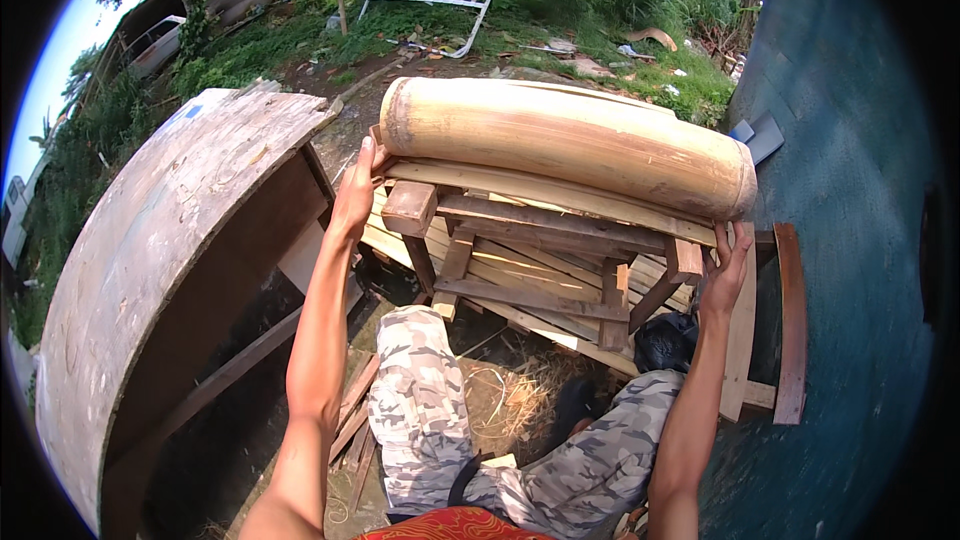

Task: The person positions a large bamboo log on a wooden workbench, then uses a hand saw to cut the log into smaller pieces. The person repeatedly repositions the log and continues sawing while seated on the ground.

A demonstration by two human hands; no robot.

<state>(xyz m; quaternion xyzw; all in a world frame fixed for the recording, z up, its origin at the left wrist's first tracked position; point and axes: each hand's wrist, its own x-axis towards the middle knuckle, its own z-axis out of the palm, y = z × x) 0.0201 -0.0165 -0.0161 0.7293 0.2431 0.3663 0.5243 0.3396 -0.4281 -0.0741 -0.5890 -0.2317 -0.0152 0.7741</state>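
Observation:
A thick pale-yellow bamboo section point(560, 140), rounded side up, lies crosswise before me. Beneath it, a flatter bamboo strip point(560, 192) runs along its near edge. Both rest at the far side of a rough wooden stand point(550, 225) with squared beams. My left hand point(356, 185) grips the left end of the bamboo, thumb pointing up and fingers curled behind the edge. At the opposite end, my right hand point(727, 265) has its fingers around the lower right edge. Parts of the fingers on both hands are hidden behind the bamboo.
A large weathered wooden board point(190, 210) stands on the left. A blue-green wall point(845, 270) closes the right side, with upright planks point(790, 325) near it. Long slats point(530, 275) lie under the stand. Shavings point(515, 400) cover the ground between my legs. A white metal frame point(440, 2) stands beyond.

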